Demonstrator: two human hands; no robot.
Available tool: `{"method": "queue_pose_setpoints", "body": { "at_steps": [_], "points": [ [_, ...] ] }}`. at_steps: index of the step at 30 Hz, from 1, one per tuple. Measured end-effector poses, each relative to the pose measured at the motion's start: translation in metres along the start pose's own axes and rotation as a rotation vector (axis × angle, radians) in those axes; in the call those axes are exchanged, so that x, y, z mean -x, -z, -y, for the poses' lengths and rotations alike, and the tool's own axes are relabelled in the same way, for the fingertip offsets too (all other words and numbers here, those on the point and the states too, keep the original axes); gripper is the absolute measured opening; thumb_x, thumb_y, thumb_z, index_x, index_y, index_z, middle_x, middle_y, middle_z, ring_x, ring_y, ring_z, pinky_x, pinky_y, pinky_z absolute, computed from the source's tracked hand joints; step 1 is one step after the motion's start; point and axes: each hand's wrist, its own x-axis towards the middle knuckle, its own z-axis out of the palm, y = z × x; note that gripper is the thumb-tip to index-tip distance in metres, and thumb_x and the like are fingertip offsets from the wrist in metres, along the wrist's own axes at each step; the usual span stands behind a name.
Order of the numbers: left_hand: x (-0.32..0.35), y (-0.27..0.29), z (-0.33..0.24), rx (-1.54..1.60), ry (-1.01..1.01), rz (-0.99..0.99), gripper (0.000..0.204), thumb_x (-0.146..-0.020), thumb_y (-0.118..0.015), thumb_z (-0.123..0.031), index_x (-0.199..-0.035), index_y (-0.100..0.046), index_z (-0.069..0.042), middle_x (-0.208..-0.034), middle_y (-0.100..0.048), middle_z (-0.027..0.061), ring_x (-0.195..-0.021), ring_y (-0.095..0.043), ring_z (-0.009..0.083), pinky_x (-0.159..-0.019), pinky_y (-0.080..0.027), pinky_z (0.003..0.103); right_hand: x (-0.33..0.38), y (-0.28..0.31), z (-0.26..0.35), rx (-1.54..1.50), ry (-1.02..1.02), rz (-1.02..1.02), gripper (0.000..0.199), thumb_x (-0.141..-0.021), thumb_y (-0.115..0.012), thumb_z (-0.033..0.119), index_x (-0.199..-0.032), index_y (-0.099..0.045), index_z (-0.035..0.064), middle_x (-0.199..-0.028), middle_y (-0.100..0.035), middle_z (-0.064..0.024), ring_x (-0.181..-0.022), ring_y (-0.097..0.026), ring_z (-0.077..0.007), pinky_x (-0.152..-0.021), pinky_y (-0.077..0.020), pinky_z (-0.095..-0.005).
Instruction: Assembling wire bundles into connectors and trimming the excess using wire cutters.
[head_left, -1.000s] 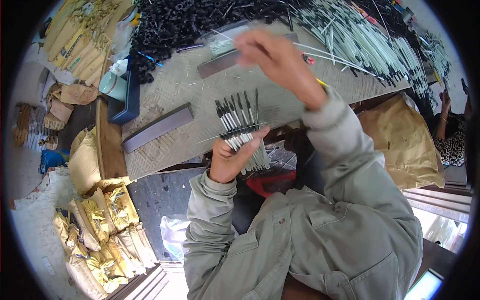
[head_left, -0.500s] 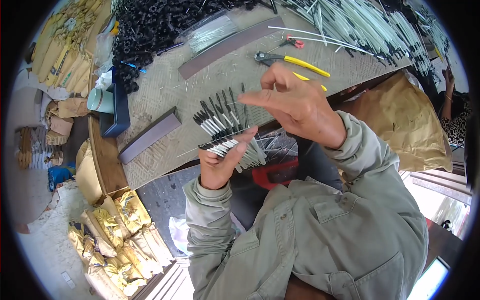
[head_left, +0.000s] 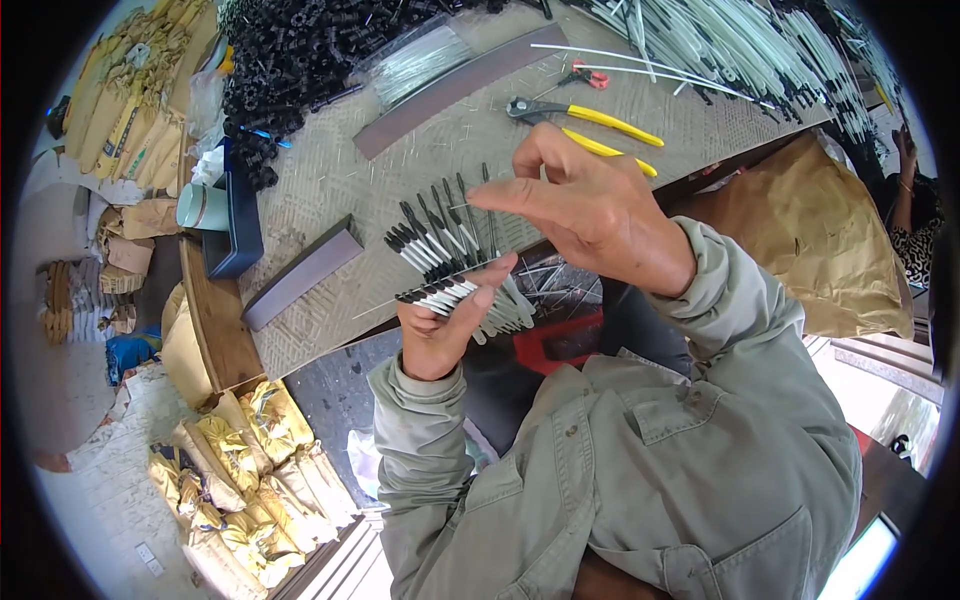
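Over the near edge of the worktable (head_left: 330,180), our left hand (head_left: 440,335) is closed round a bundle of slim sticks (head_left: 445,268), white with black sections. Their black tips fan out away from us, and the pale lower ends stick out behind the thumb. A long thin rod (head_left: 380,307) crosses the bundle at a slant. Our right hand (head_left: 595,205) is just beside the black tips, its fingers bent and drawn close; a fine pale sliver shows at the foremost fingertip (so thin that we cannot tell whether it is gripped).

Left of the bundle we have a short purplish-grey bar (head_left: 303,272) lying at an angle. Beyond the right hand lie pliers (head_left: 612,122), their yellow handles spread apart. Past these, a longer purplish-grey bar (head_left: 465,90) lies against a clear packet (head_left: 420,70) of fine pale strands, with a small red-handled tool (head_left: 592,77) to its right. Farthest off, we see a heap of black parts (head_left: 290,60) on the left and many pale rods (head_left: 700,50), some black-ended, piled on the right.
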Motion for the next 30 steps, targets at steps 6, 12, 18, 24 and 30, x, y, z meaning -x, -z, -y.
{"method": "queue_pose_setpoints", "body": {
  "at_steps": [6, 12, 18, 24, 30],
  "points": [
    [0.001, -0.002, -0.003, -0.037, 0.017, 0.02, 0.018, -0.084, -0.055, 0.0, -0.098, -0.061, 0.009, -0.104, -0.061, 0.0217, -0.101, -0.058, 0.0253, -0.091, -0.042, 0.036, -0.007, 0.002, 0.002, 0.035, 0.029, 0.044, 0.034, -0.066, -0.062, 0.0, -0.097, -0.063, 0.0153, -0.076, -0.05, -0.0035, -0.056, -0.053, -0.0199, -0.046, -0.0395, -0.0296],
    [0.002, -0.002, 0.001, 0.026, -0.008, 0.053, 0.018, -0.083, -0.056, 0.001, -0.099, -0.061, 0.008, -0.105, -0.06, 0.0215, -0.103, -0.057, 0.0247, -0.091, -0.042, 0.034, -0.028, 0.017, -0.002, -0.04, 0.063, 0.244, 0.008, -0.075, -0.062, 0.007, -0.081, -0.059, 0.0112, -0.069, -0.052, -0.0039, -0.058, -0.055, -0.0249, -0.047, -0.0365, -0.0354],
    [0.003, 0.001, 0.001, -0.002, -0.019, 0.071, 0.019, -0.082, -0.057, 0.002, -0.1, -0.061, 0.007, -0.105, -0.061, 0.0213, -0.103, -0.057, 0.0236, -0.09, -0.043, 0.032, -0.042, 0.017, -0.003, -0.182, 0.089, 0.323, 0.008, -0.074, -0.065, 0.01, -0.08, -0.059, 0.0091, -0.063, -0.052, -0.0053, -0.054, -0.053, -0.0241, -0.047, -0.0363, -0.0335],
    [0.002, 0.001, 0.002, 0.014, -0.007, 0.089, 0.019, -0.083, -0.056, 0.001, -0.1, -0.061, 0.007, -0.104, -0.062, 0.0199, -0.101, -0.057, 0.0214, -0.088, -0.044, 0.03, -0.039, 0.006, -0.008, -0.609, -0.313, 0.515, 0.011, -0.077, -0.065, 0.011, -0.086, -0.061, 0.0052, -0.062, -0.054, -0.0054, -0.049, -0.049, -0.0155, -0.047, -0.0357, -0.0293],
    [0.0, 0.003, 0.001, -0.047, -0.022, 0.141, 0.019, -0.083, -0.056, 0.002, -0.099, -0.061, 0.008, -0.103, -0.062, 0.0192, -0.101, -0.057, 0.0214, -0.087, -0.044, 0.03, -0.041, 0.001, -0.015, -0.531, 0.012, 0.412, 0.012, -0.077, -0.064, 0.009, -0.086, -0.06, 0.0022, -0.066, -0.055, -0.0055, -0.054, -0.05, -0.016, -0.048, -0.037, -0.0279]
  ]
}}
